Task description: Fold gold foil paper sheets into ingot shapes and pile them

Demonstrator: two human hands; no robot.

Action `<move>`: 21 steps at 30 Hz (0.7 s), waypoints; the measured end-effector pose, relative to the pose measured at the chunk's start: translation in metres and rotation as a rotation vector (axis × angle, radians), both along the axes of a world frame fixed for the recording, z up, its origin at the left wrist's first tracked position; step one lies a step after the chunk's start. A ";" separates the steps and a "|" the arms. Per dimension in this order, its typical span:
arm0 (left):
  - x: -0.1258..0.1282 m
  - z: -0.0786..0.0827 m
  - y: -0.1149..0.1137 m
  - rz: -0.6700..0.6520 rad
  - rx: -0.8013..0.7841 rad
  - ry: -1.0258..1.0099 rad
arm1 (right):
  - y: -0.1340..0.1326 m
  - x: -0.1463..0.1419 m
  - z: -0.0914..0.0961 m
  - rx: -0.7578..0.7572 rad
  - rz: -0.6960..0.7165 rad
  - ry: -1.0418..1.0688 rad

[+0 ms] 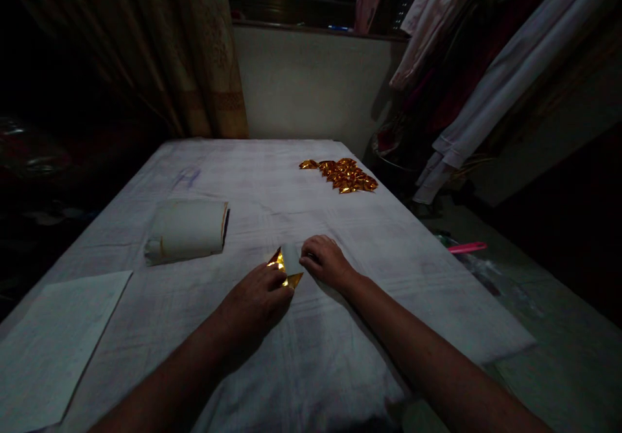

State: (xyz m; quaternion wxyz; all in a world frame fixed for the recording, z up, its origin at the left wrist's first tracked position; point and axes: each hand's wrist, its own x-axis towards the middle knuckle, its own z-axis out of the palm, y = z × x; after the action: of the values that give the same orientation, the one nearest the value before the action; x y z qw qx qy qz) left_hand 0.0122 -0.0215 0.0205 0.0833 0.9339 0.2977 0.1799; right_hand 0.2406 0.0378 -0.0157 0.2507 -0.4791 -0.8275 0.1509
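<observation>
A small piece of gold foil paper (295,280) lies on the white cloth in front of me, partly folded, with pointed gold corners and a pale grey patch between them. My left hand (262,290) is closed on its near left side, fingertips pressing the foil. Just right of the pale patch rests my right hand (324,259), its fingers curled together on the cloth. Whether anything is pinched in them is hidden. Farther back on the right sits a pile of folded gold foil pieces (345,175).
A stack of pale sheets (187,231) with a brownish edge lies left of my hands. A white sheet (63,342) is at the near left. The table (253,174) wears a checked white cloth. Clothes (466,115) hang at right; a curtain (194,50) hangs behind.
</observation>
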 end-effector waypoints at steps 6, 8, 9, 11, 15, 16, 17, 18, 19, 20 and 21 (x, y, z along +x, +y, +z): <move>-0.012 -0.001 0.006 -0.037 0.193 0.085 | -0.010 0.000 -0.005 0.107 -0.075 0.099; -0.017 0.000 0.007 -0.031 0.158 0.105 | -0.010 -0.002 -0.004 0.096 -0.063 0.084; -0.018 0.000 0.006 -0.030 0.132 0.108 | -0.009 -0.004 -0.003 0.075 -0.061 0.068; -0.018 0.001 0.004 -0.019 0.087 0.111 | -0.006 -0.011 0.000 0.015 -0.065 0.025; -0.018 0.002 0.001 0.024 0.087 0.143 | 0.005 -0.029 0.010 -0.056 -0.058 -0.025; -0.019 0.002 0.002 0.014 0.092 0.163 | 0.007 -0.033 0.012 -0.062 -0.050 -0.025; -0.021 0.002 0.004 -0.004 0.096 0.184 | 0.010 -0.037 0.014 -0.071 -0.042 -0.024; -0.024 0.001 0.007 -0.024 0.099 0.202 | 0.012 -0.040 0.016 -0.081 -0.035 -0.022; -0.028 0.001 0.011 -0.048 0.102 0.212 | 0.014 -0.042 0.017 -0.093 -0.031 -0.019; -0.032 0.000 0.015 -0.065 0.104 0.211 | 0.015 -0.044 0.018 -0.108 -0.029 -0.015; -0.037 -0.002 0.019 -0.072 0.109 0.196 | 0.017 -0.044 0.018 -0.124 -0.029 -0.011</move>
State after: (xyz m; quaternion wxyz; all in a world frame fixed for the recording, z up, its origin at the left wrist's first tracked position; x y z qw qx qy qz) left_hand -0.0245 -0.0025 0.0189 0.0094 0.9602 0.2604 0.1007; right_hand 0.1965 0.0545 0.0025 0.2183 -0.5066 -0.8108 0.1956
